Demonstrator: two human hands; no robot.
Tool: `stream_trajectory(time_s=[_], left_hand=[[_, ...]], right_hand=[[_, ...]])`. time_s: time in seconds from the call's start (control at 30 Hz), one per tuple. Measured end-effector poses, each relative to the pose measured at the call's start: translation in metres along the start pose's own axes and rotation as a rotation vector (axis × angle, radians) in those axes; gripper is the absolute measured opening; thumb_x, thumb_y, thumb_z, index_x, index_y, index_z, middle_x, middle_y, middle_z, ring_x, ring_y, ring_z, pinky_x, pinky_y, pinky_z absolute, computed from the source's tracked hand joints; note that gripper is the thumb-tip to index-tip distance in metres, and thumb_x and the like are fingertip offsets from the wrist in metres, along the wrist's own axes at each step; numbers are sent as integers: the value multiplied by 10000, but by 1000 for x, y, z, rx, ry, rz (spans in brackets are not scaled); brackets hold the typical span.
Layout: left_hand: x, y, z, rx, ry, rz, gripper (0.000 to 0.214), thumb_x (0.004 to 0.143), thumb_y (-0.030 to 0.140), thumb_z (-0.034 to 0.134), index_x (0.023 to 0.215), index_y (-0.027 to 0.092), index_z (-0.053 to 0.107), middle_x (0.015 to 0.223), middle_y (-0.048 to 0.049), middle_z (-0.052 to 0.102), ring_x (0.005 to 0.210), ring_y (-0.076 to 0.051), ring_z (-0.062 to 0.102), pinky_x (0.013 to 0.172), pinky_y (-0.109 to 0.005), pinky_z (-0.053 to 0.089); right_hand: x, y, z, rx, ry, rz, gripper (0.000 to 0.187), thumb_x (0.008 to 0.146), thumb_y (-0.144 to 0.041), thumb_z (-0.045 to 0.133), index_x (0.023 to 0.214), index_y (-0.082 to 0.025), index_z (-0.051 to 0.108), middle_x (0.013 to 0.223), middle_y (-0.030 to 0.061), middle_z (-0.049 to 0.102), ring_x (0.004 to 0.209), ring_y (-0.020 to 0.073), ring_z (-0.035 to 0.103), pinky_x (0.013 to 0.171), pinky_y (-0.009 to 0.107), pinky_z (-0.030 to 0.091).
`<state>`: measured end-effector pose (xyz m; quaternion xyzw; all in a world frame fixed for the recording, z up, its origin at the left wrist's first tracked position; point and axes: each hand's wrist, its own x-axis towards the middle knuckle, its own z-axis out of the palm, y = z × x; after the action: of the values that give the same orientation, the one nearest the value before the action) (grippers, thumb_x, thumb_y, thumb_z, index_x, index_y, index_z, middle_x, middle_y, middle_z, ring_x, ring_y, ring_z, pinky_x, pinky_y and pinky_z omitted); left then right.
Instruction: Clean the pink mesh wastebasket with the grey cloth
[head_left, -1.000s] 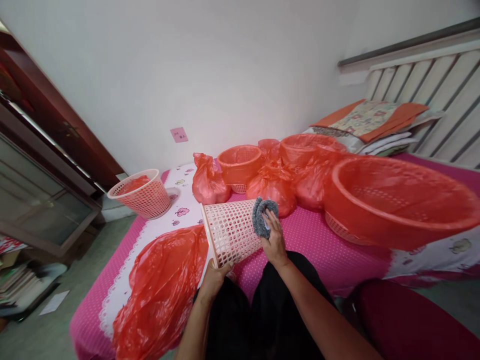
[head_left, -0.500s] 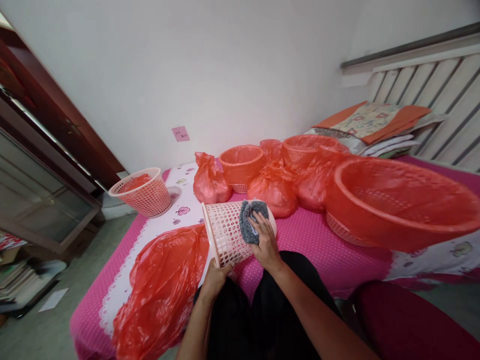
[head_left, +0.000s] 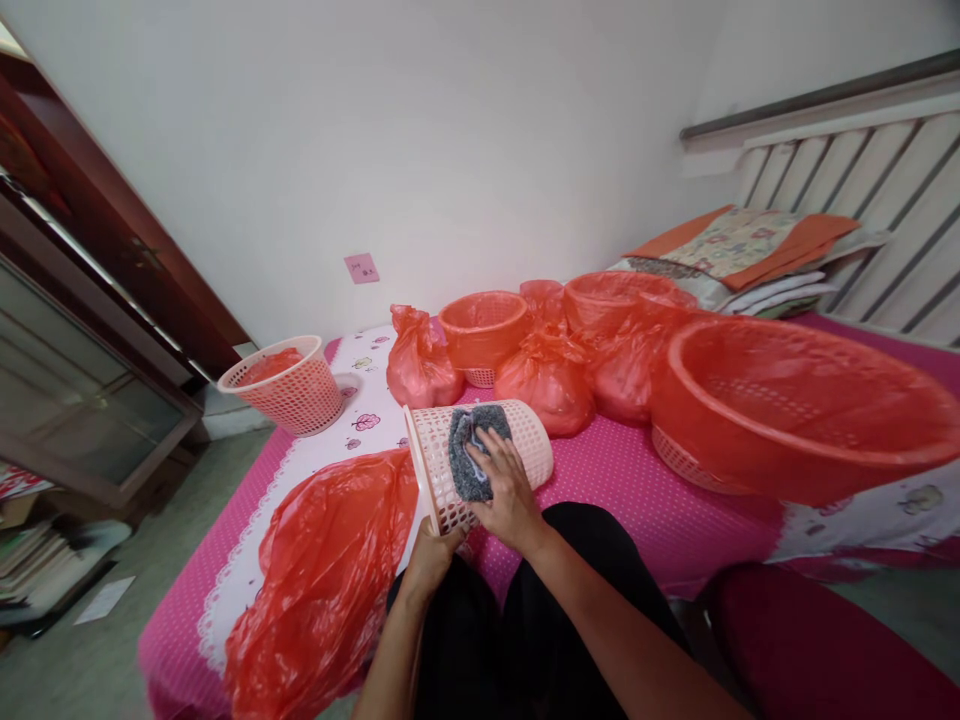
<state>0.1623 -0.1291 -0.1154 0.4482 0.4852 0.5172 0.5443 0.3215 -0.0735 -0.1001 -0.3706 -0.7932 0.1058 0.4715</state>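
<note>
A pale pink mesh basket (head_left: 517,440) lies on its side at the near edge of the pink bed, its rim facing left. My left hand (head_left: 433,555) grips the rim from below. My right hand (head_left: 508,490) presses a grey cloth (head_left: 469,458) against the basket's side, close to the rim. A large crumpled red plastic bag (head_left: 322,575) lies just left of the basket on the bed.
Several baskets lined with red bags and tied red bags (head_left: 551,375) crowd the bed (head_left: 637,480) behind. A big lined basket (head_left: 802,400) sits at right. Another pink mesh basket (head_left: 289,390) stands at the bed's far left corner. Folded bedding (head_left: 742,250) lies by the headboard. A cabinet (head_left: 82,330) stands at left.
My right hand has slid the grey cloth leftward along the basket's side, from its base end toward the rim. My left hand has kept its hold.
</note>
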Motion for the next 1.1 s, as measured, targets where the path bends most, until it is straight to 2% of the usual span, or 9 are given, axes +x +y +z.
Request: stream_trajectory(time_s=[0.2, 0.33, 0.53, 0.7, 0.8, 1.0, 1.1], left_hand=[[1, -1, -1, 13, 34, 1, 387, 628, 333, 913, 972, 183, 816, 1049, -119, 827, 1039, -329, 759, 1008, -464, 565], [1, -1, 0, 27, 51, 6, 397, 625, 332, 906, 984, 190, 814, 1039, -113, 827, 1039, -329, 757, 997, -457, 567], [-1, -1, 0, 12, 48, 19, 467, 639, 276, 882, 1093, 212, 789, 1048, -88, 827, 1039, -325, 757, 1018, -456, 555], [-1, -1, 1, 19, 24, -3, 375, 652, 268, 845, 1015, 189, 790, 1037, -94, 828, 1031, -333, 754, 1006, -468, 555], [-3, 3, 3, 38, 30, 3, 430, 654, 246, 832, 1078, 199, 775, 1054, -82, 827, 1037, -334, 751, 1005, -473, 554], [-4, 5, 3, 97, 39, 59, 546, 664, 228, 827, 1204, 196, 750, 1090, -99, 817, 1215, -359, 677, 1005, -440, 558], [-4, 1, 1, 117, 50, 78, 625, 671, 222, 815, 1286, 189, 714, 1174, -106, 798, 1276, -349, 639, 1043, -429, 537]], right_hand=[[8, -13, -3, 15, -64, -14, 887, 809, -273, 665, 1620, -190, 315, 1627, 151, 431, 1563, 354, 274, 1257, 622, 216], [11, -18, -4, -18, -120, -32, 835, 779, -210, 642, 1581, -207, 410, 1656, 140, 387, 1572, 358, 242, 1264, 628, 181], [12, -24, 0, -44, -135, -66, 837, 740, -109, 601, 1555, -247, 468, 1668, 109, 372, 1582, 329, 221, 1277, 609, 156], [14, -27, 1, -53, -163, -91, 793, 752, -91, 603, 1526, -238, 511, 1672, 117, 364, 1589, 317, 203, 1284, 596, 149], [14, -30, 1, -48, -184, -99, 790, 753, -92, 617, 1523, -241, 517, 1672, 120, 363, 1589, 322, 203, 1283, 597, 153], [13, -35, -2, -42, -201, -117, 774, 770, -113, 635, 1524, -242, 520, 1662, 127, 377, 1581, 324, 228, 1279, 603, 166], [11, -37, -3, -41, -206, -122, 745, 783, -117, 631, 1512, -234, 535, 1663, 126, 376, 1579, 323, 233, 1280, 604, 170]])
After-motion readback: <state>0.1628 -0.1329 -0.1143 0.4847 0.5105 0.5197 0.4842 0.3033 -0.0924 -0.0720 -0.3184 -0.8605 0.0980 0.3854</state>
